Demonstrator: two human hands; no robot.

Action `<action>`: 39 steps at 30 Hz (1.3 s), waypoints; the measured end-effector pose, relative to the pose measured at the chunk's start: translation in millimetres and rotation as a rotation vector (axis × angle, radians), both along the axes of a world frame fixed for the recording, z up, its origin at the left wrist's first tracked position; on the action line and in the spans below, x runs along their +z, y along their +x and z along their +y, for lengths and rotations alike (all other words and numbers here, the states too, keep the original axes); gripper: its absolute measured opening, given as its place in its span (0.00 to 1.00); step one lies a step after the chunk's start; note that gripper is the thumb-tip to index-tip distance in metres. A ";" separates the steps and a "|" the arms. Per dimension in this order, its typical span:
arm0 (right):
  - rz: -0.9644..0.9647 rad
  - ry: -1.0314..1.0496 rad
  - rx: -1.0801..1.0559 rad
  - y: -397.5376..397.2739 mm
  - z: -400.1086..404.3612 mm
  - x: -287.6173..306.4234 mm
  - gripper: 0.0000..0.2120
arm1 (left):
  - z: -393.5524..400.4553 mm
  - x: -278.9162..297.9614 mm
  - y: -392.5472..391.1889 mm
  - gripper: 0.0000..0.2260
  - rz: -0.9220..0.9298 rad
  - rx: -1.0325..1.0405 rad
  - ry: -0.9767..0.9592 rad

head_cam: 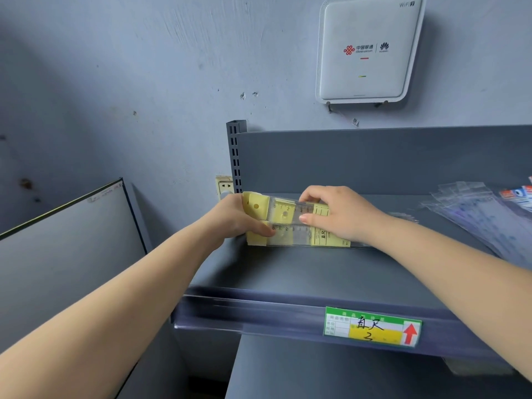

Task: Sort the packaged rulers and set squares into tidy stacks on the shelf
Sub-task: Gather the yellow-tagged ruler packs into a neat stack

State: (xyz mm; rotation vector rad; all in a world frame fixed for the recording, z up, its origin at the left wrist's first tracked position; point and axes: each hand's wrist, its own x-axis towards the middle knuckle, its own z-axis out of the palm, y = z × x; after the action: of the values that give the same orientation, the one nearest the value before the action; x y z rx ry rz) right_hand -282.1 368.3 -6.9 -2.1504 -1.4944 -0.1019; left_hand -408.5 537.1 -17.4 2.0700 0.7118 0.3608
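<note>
Squaring up the ruler packs at the left end of the shelf

Both hands were on the yellow-carded ruler packs [290, 223]: the left hand [233, 217] cupped their left end with the thumb pressed on top of the front pack, and the right hand [339, 214] lay over the middle, fingers curled along the far edge and thumb pinching the upper pack. So the packs sat right between the two grips, resting on the grey shelf [302, 269] against its left upright. Looked to me like the tidying step was underway, nudging edges flush. Next move probably called for letting go gently so nothing slid, then reaching for the loose clear sleeves [475, 214] fanned out well apart on the right. Price tag [372, 326] sat on the front lip.
</note>
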 end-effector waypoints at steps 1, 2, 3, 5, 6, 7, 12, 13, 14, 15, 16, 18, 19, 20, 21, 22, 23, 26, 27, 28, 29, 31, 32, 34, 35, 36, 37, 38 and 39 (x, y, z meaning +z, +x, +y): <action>-0.003 0.006 0.002 -0.4 -0.2 -0.5 0.09 | -1.5 0.1 0.9 0.35 -0.005 0.010 -0.021; -0.004 0.010 0.005 -0.8 -0.5 -1.1 0.09 | -3.9 -0.7 1.4 0.32 -0.024 0.022 -0.056; -0.008 0.012 0.006 -1.2 -1.0 -1.2 0.09 | -7.0 -1.4 1.6 0.29 -0.050 0.036 -0.094; -0.033 -0.002 -0.003 -2.0 -2.3 -1.1 0.09 | -13.6 -4.4 1.6 0.30 -0.102 0.062 -0.123; -0.055 -0.016 -0.012 -2.5 -3.2 -1.4 0.10 | -16.0 -7.2 1.6 0.32 -0.135 0.068 -0.114; -0.085 -0.031 -0.023 -2.8 -4.1 -1.7 0.11 | -18.4 -9.0 0.9 0.33 -0.164 0.072 -0.095; -0.196 -0.042 -0.007 -8.2 -9.7 0.0 0.22 | -24.1 -9.3 -4.8 0.25 -0.207 0.009 0.007; -0.204 -0.048 0.010 -10.2 -10.2 0.4 0.25 | -25.8 -8.9 -6.2 0.25 -0.213 -0.012 0.022; -0.237 -0.080 0.030 -12.1 -9.8 0.3 0.27 | -26.9 -8.4 -7.3 0.25 -0.218 -0.024 0.031; -0.286 -0.129 0.050 -13.8 -8.6 -0.5 0.28 | -27.8 -8.2 -7.9 0.24 -0.219 -0.031 0.035; -0.323 -0.169 0.062 -14.9 -7.2 -1.0 0.28 | -28.1 -8.1 -8.3 0.24 -0.220 -0.038 0.034; -0.317 -0.158 0.062 -16.1 -5.7 -0.4 0.26 | -28.4 -8.4 -9.0 0.21 -0.221 -0.051 0.020; -0.293 -0.122 0.064 -16.5 -5.4 0.1 0.25 | -28.7 -8.5 -9.5 0.20 -0.218 -0.055 0.012; -0.276 -0.094 0.069 -17.6 -5.0 0.2 0.23 | -29.2 -8.3 -10.2 0.20 -0.213 -0.058 0.001; -0.261 -0.077 0.075 -18.7 -4.5 -0.3 0.21 | -29.9 -8.3 -11.0 0.19 -0.209 -0.064 -0.012; -0.231 -0.051 0.084 -19.6 -4.0 -1.1 0.19 | -30.2 -8.2 -11.6 0.19 -0.209 -0.069 -0.027; -0.189 -0.004 0.094 -19.6 -3.3 -1.8 0.16 | -30.7 -8.0 -12.0 0.18 -0.212 -0.074 -0.039; -0.090 0.110 0.072 -15.8 -2.8 -0.9 0.08 | -31.0 -6.8 -12.6 0.16 -0.210 -0.085 -0.076; -0.075 0.111 0.056 -14.1 -2.6 0.5 0.08 | -30.2 -6.6 -12.4 0.16 -0.206 -0.089 -0.085; -0.057 0.110 0.050 -12.8 -2.2 1.9 0.08 | -29.6 -6.8 -12.5 0.16 -0.204 -0.095 -0.092; -0.039 0.114 0.053 -12.0 -1.5 3.1 0.09 | -29.6 -6.7 -12.4 0.16 -0.203 -0.102 -0.100; -0.022 0.123 0.078 -12.2 1.5 6.1 0.09 | -29.2 -6.8 -12.1 0.15 -0.203 -0.106 -0.108; -0.017 0.120 0.095 -13.0 3.7 7.2 0.09 | -29.4 -6.7 -12.2 0.14 -0.205 -0.107 -0.114; -0.003 0.120 0.122 -15.4 8.7 8.2 0.08 | -30.6 -5.9 -12.3 0.12 -0.214 -0.111 -0.124; 0.005 0.125 0.132 -17.1 11.5 8.3 0.08 | -31.0 -5.7 -12.2 0.12 -0.219 -0.111 -0.126; 0.008 0.127 0.138 -18.8 13.9 8.0 0.09 | -31.9 -5.1 -12.2 0.11 -0.223 -0.113 -0.128; 0.006 0.124 0.140 -20.5 16.4 7.9 0.09 | -32.2 -5.0 -12.1 0.11 -0.226 -0.114 -0.130; 0.002 0.119 0.139 -22.1 18.3 7.7 0.08 | -32.6 -4.8 -12.4 0.11 -0.228 -0.115 -0.130; 0.003 0.117 0.133 -23.2 19.7 7.8 0.07 | -32.5 -5.2 -12.5 0.11 -0.232 -0.119 -0.130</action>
State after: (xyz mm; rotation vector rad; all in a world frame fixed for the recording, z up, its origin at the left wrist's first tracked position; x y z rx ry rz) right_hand -305.3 388.0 0.9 -1.9537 -1.5852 -0.1355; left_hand -421.0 504.7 -22.6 1.8995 0.4586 0.4656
